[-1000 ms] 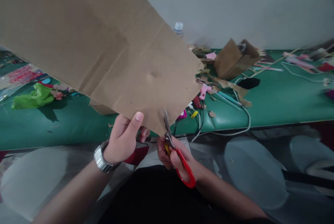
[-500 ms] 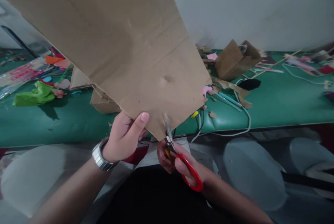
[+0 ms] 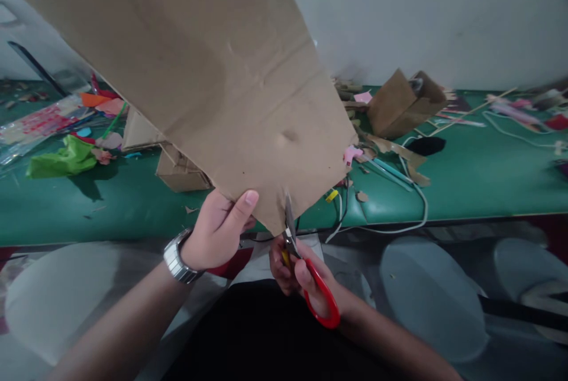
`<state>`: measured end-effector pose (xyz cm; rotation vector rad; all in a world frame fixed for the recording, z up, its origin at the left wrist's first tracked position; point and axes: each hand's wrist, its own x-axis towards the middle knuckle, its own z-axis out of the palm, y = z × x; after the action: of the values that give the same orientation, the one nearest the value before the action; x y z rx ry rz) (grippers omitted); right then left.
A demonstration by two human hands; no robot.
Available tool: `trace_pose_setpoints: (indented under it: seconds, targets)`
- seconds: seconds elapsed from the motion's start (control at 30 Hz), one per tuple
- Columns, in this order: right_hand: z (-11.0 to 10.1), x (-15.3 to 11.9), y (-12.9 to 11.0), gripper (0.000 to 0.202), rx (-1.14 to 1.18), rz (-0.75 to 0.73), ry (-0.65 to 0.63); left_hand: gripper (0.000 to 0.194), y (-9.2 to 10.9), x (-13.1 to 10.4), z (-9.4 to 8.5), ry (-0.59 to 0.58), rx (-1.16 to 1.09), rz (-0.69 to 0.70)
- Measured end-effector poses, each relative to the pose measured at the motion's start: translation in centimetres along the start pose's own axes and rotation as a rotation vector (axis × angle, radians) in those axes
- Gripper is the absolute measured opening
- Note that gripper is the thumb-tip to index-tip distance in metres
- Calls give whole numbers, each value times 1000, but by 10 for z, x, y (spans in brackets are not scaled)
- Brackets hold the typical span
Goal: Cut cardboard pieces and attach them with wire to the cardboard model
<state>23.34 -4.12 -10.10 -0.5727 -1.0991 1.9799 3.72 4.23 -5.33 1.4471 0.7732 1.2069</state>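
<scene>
A large brown cardboard sheet (image 3: 213,73) is held up in front of me, covering much of the view. My left hand (image 3: 219,230), with a metal watch on the wrist, pinches its lower corner, thumb on the near face. My right hand (image 3: 295,271) grips red-handled scissors (image 3: 313,283). The blades point upward and bite into the sheet's bottom edge just right of my left thumb.
A green table (image 3: 465,180) carries a cardboard box (image 3: 402,106), small cardboard pieces (image 3: 180,171), white cables (image 3: 412,203), a pink glue gun (image 3: 350,154), green cloth (image 3: 62,159) and craft scraps. Grey round stools (image 3: 432,298) stand below its front edge.
The cardboard sheet has swung clockwise and shifted right, uncovering boxes on the left of the table. The scissor blades sit slightly deeper in the bottom edge.
</scene>
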Motion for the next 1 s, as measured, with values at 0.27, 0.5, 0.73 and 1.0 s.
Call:
trace_pose_setpoints:
  seconds: [0.27, 0.5, 0.73, 1.0]
  targets:
    - [3, 5, 6, 51, 12, -65, 25, 37, -6, -4, 5, 79, -57, -15]
    - [-3, 6, 7, 50, -175, -114, 44, 30, -4, -4, 6, 42, -112, -20]
    - [-9, 4, 1, 53, -383, -125, 79, 29, 1, -2, 7, 29, -178, -40]
    - [-9, 7, 0, 54, -460, -126, 114, 30, 5, 0, 8, 80, -151, -117]
